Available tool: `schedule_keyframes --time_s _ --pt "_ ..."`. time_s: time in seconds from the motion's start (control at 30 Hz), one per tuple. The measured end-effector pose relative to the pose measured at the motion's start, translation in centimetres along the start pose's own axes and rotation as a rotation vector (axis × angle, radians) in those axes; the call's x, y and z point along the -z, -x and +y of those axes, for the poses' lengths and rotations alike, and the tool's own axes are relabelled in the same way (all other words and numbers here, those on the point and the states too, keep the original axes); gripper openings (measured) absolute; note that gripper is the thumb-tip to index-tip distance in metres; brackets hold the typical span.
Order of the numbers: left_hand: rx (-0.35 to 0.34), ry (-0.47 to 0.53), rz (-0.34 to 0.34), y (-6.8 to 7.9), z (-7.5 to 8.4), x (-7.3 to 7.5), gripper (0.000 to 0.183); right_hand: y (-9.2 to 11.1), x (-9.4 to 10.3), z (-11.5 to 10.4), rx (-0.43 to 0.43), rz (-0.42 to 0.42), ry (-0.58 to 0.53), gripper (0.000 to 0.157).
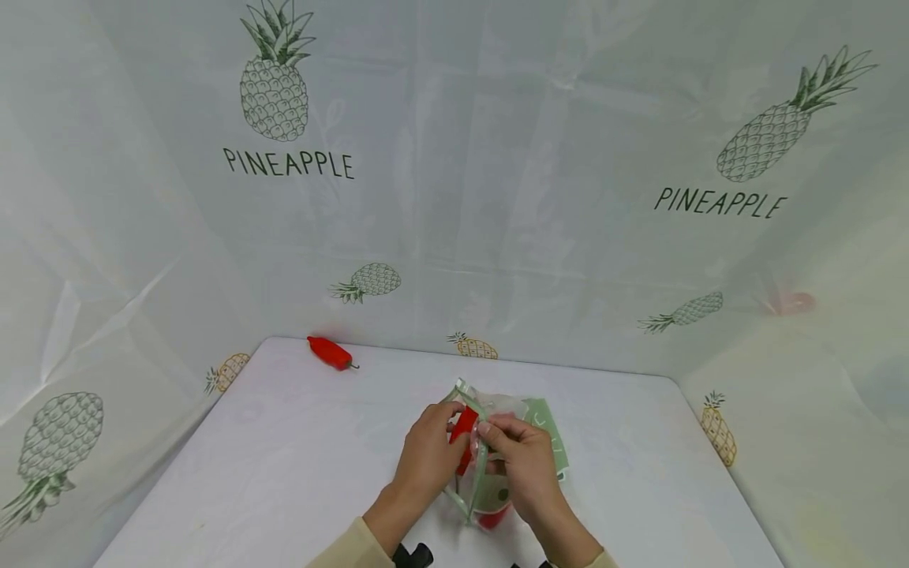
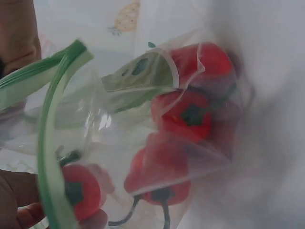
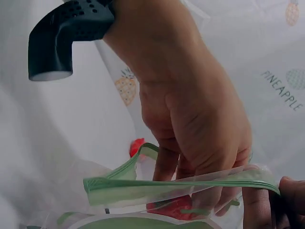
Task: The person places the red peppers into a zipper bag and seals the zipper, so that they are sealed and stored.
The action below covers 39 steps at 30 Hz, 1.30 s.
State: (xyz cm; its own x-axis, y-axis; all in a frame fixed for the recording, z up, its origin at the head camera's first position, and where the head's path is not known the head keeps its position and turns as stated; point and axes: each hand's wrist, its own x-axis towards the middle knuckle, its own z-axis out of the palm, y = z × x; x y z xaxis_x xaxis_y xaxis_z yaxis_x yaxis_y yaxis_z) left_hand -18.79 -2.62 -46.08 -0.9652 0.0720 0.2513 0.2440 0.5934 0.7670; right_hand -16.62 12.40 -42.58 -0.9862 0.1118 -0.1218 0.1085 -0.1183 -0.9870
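Nearer left hand (image 1: 426,448) had fingers curled on the red pepper (image 1: 465,421) at the mouth of the bag (image 1: 490,497), pepper's long axis roughly along the opening; right hand (image 1: 524,461) pinched the rim (image 1: 479,476).

looking like a small curtained-off booth, closing in around one bench (image 1: 248,473). hanging pale, thin sheeting (image 1: 497,181) behind and along both sides, standing in for walls and repeating drawn pineapples (image 1: 274,99) with the word "pineapple" (image 1: 287,163). spreading a smooth white bench top between those sheets, running close up to the back one. glimpsing a blurred reddish shape (image 1: 788,302) on the right, apparently through the sheeting. leaving the wider building impossible to tell.
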Motion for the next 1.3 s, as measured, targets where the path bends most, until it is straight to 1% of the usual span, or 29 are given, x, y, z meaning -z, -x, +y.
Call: schedule_keyframes --time_s 0.07,0.1,0.17,0.23,0.33,0.4,0.43,0.5,0.57,0.7,0.87,1.07,1.2,1.3 --pt "0.007 -0.014 0.015 -0.1 -0.1 -0.2 0.037 0.0 -0.1 0.1 -0.003 -0.007 -0.005 0.02" --pt "0.01 -0.003 0.017 -0.2 -0.3 -0.2 0.035 0.0 0.0 0.1 -0.001 -0.012 -0.009 0.02" --pt "0.019 0.047 -0.001 -0.3 -0.5 -0.3 0.03 0.0 0.0 0.1 0.006 -0.014 -0.005 0.021" --pt "0.026 0.129 -0.056 -0.3 -0.6 -0.2 0.028 -0.2 0.2 0.2 0.017 -0.005 0.005 0.022" --pt "0.03 0.214 -0.174 -0.2 -0.7 -0.1 0.03 -0.4 0.4 0.2 0.031 0.015 0.006 0.024" --pt "0.021 0.235 -0.245 -0.1 -0.8 -0.1 0.033 -0.4 0.5 0.1 0.04 0.02 -0.007 0.026" --pt "0.016 0.235 -0.27 -0.1 -0.8 0.0 0.034 -0.4 0.5 0.1 0.039 0.019 -0.016 0.026" --pt "0.001 0.224 -0.295 0.0 -0.7 0.0 0.037 -0.5 0.6 0.0 0.041 0.015 -0.03 0.027" --pt "-0.011 0.214 -0.294 0.1 -0.7 0.1 0.036 -0.4 0.7 0.0 0.041 0.011 -0.037 0.027" --pt "-0.016 0.226 -0.255 0.2 -0.8 0.2 0.032 -0.5 0.8 0.1 0.03 0.019 -0.037 0.026" --pt "-0.061 0.286 -0.199 0.1 -1.0 0.5 0.023 -0.7 0.9 0.3 0.023 0.037 -0.025 0.023" --pt "-0.105 0.35 -0.177 0.0 -1.5 1.2 0.025 -0.7 1.0 0.4 0.027 0.046 -0.019 0.023" --pt "-0.135 0.329 -0.145 -0.1 -1.8 2.0 0.026 -0.7 1.0 0.4 0.028 0.046 -0.016 0.024" --pt "-0.158 0.282 -0.099 -0.6 -2.2 3.1 0.028 -0.7 1.0 0.3 0.023 0.046 -0.009 0.026"
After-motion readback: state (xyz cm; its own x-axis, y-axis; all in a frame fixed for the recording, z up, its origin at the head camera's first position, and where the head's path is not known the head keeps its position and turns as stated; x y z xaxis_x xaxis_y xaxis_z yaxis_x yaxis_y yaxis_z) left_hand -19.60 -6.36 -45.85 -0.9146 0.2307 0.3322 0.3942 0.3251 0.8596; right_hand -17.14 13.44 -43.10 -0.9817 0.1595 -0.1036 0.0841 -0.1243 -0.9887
